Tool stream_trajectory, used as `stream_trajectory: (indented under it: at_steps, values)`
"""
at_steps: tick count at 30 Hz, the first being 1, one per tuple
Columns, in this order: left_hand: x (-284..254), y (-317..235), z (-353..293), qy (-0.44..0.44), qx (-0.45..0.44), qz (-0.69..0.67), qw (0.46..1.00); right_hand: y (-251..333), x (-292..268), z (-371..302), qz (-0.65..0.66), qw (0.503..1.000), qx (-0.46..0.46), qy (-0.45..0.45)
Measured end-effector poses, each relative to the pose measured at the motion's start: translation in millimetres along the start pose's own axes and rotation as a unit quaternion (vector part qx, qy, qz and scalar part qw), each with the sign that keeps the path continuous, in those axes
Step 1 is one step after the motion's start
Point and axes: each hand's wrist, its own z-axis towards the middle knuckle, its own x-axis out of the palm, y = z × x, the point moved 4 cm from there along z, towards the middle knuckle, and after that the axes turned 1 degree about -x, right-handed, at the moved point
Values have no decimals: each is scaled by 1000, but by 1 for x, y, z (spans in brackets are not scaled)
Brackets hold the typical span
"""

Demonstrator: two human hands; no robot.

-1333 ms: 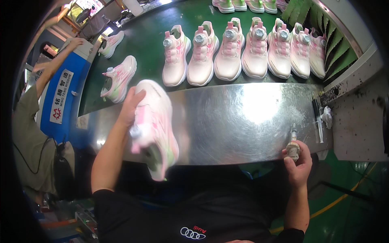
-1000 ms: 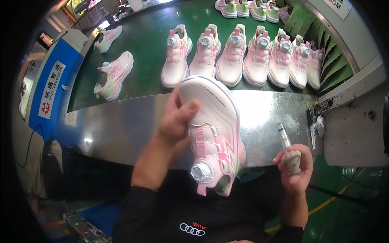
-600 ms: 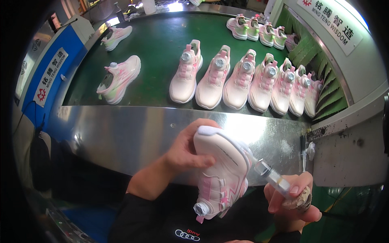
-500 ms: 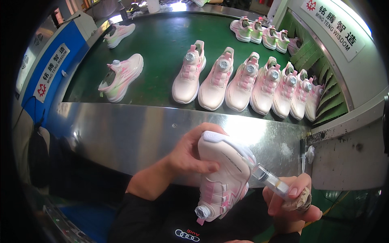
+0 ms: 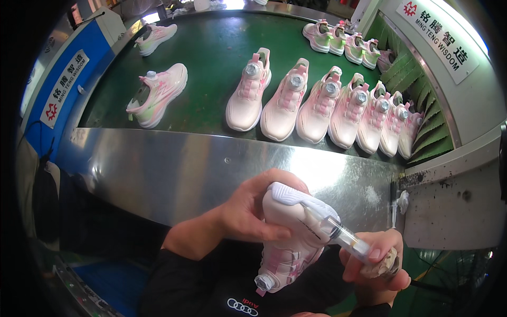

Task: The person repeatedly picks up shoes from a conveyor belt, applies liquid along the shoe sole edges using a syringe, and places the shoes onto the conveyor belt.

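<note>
- Pink-and-white sneaker (image 5: 293, 232): held in the air in front of the person's chest, below the near edge of the steel table; toe end up, round dial closure (image 5: 263, 282) at its lower end, pale sole facing the table.
- Left hand (image 5: 253, 208): wrapped around the sneaker's upper left side, fingers curled and pressed against the shoe, thumb lying across its side.
- Syringe-like applicator (image 5: 343, 238): clear barrel, its tip laid against the sneaker's sole edge, slanting down to the right.
- Right hand (image 5: 375, 267): fingers closed around the applicator's rear end, thumb and forefinger pinching the barrel.
- Steel table (image 5: 174, 169): shiny strip between the person and the belt; a second thin applicator (image 5: 393, 203) lies at its right end.
- Green conveyor belt (image 5: 211, 58): behind the table.
- Row of pink sneakers (image 5: 327, 108): side by side on the belt, toes toward the person.
- Single sneaker (image 5: 157, 95): on its side, well apart to the left; another sneaker (image 5: 155, 37) farther back.
- Blue machine (image 5: 63, 90): left of the belt.
</note>
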Motion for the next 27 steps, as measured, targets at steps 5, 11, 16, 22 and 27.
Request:
stream_trajectory:
  at_steps: [5, 11, 16, 22, 27]
  values:
    - [1, -2, 0, -17, -8, -12, 1000, 3, 2, 1, -36, 999, 8, 5]
    - [-2, -1, 0, -54, -28, -22, 998, 5, -1, -4, -34, 999, -5, -10]
    - [-11, 2, 2, -58, -24, 3, 998, 3, -8, -13, -46, 998, -16, -26]
    - [-21, 3, 1, -106, -31, 33, 993, -5, -20, -27, -48, 997, -19, -50]
    - [-27, 6, 2, -144, -59, 52, 986, -12, -33, -39, -59, 997, -22, -55]
